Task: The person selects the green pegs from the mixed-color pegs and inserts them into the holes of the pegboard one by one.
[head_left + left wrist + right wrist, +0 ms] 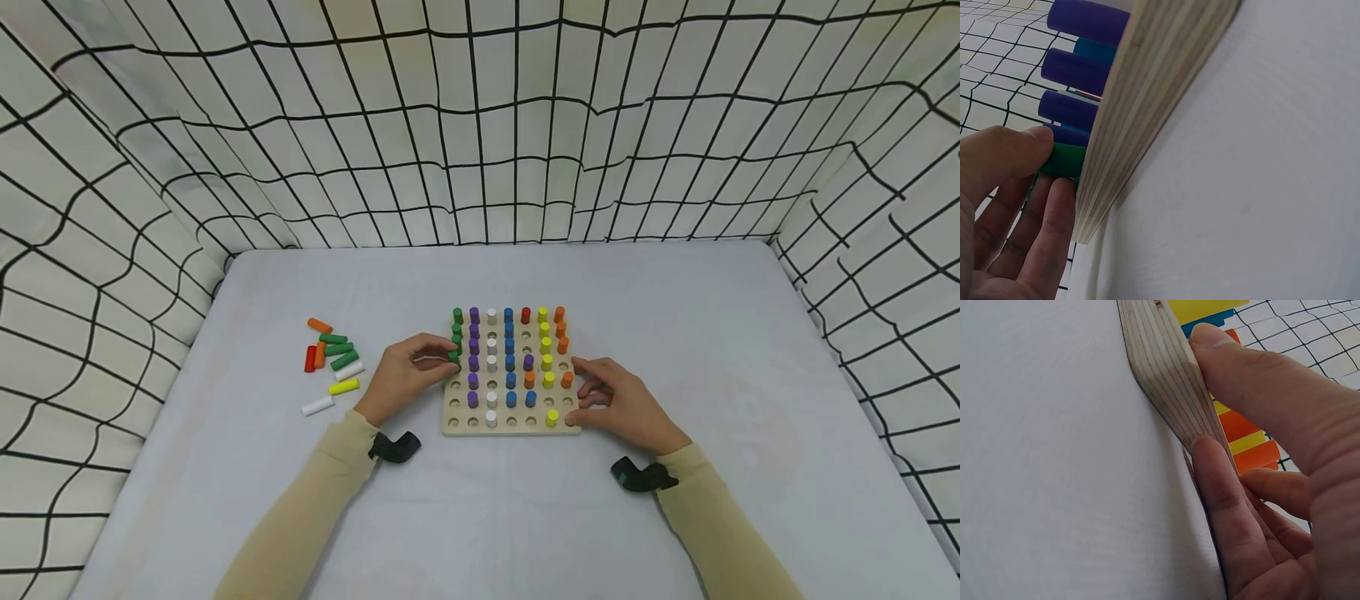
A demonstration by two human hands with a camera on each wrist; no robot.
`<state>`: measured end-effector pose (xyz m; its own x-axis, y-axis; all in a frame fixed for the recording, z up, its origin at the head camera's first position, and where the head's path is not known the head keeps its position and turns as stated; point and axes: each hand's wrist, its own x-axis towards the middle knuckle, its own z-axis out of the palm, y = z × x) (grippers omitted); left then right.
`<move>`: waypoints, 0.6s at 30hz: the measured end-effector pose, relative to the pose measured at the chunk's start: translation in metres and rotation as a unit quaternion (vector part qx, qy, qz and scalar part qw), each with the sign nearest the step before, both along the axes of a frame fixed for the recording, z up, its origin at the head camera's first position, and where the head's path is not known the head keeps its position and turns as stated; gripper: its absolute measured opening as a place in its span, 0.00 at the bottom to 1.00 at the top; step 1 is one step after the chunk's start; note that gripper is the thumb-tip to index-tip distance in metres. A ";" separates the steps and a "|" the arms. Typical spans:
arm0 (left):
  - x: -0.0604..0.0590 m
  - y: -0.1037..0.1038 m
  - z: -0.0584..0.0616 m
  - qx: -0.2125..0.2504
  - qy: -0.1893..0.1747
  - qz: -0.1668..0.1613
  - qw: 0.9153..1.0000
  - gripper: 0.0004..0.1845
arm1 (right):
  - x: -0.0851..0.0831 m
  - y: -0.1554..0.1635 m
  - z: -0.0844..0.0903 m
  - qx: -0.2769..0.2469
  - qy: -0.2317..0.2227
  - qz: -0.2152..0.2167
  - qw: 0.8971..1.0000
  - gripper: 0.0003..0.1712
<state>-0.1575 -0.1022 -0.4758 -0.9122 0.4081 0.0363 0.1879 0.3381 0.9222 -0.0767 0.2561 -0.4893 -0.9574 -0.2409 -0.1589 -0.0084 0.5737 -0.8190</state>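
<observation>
Green peg [453, 356] sits at the left edge of the wooden board [510, 423], in the leftmost column, directly at the left hand's [401, 377] fingertips. Left hand pinches that peg: thumb [1007, 150] on top, another finger [1054, 212] under it, remaining fingers curled. In the left wrist view the peg [1063, 160] stands in the board [1141, 106], touching its face, with purple pegs [1072, 70] lined up beside it.

Right hand [618, 404] is on the board's near right corner. In the right wrist view, thumb [1244, 369] presses against the board's top face and another finger [1222, 494] lies along its edge [1169, 381], so the corner is clamped between them. Orange pegs [1254, 456] and yellow pegs [1200, 307] stick out just beyond the fingers.

Board: pale plywood, square, layered edge visible, grid of round holes, some still open. Pegs are short smooth cylinders, sorted by column: green, purple, white, blue, a red one [525, 315], yellow, orange.

Loose pegs [330, 362] lie on their sides well to the left of the board: orange, green, red, white, yellow. Everything is on a matte grey tabletop [675, 317], with cream cloth [480, 125] printed in a black grid around it.
</observation>
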 end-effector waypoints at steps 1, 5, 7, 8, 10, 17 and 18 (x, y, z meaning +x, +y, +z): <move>0.000 0.000 0.000 -0.001 0.000 0.000 1.000 0.17 | 0.000 0.000 0.000 0.000 0.000 0.000 1.000 0.53; 0.000 0.001 0.000 -0.005 0.004 0.000 1.000 0.17 | 0.000 0.000 0.000 -0.003 0.002 0.002 1.000 0.53; 0.000 0.001 0.001 -0.006 0.007 0.000 1.000 0.17 | 0.000 0.000 0.000 -0.002 0.004 0.003 1.000 0.53; 0.000 0.000 0.001 -0.008 0.009 0.000 1.000 0.17 | 0.000 0.000 0.000 -0.001 0.004 0.003 1.000 0.53; 0.000 0.001 0.001 -0.012 0.013 0.001 1.000 0.17 | 0.000 0.000 0.000 0.001 0.004 0.003 1.000 0.53; 0.001 0.002 0.003 -0.025 0.029 -0.006 0.999 0.17 | -0.002 0.001 -0.001 0.001 0.001 0.002 1.000 0.54; 0.001 0.001 0.003 -0.030 0.031 -0.007 0.999 0.17 | -0.002 0.001 -0.002 0.001 0.000 0.001 1.000 0.54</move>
<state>-0.1564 -0.1009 -0.4725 -0.9035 0.4233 0.0671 0.2481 0.3891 0.8872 -0.0783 0.2571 -0.4912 -0.9568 -0.2435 -0.1587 -0.0105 0.5746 -0.8183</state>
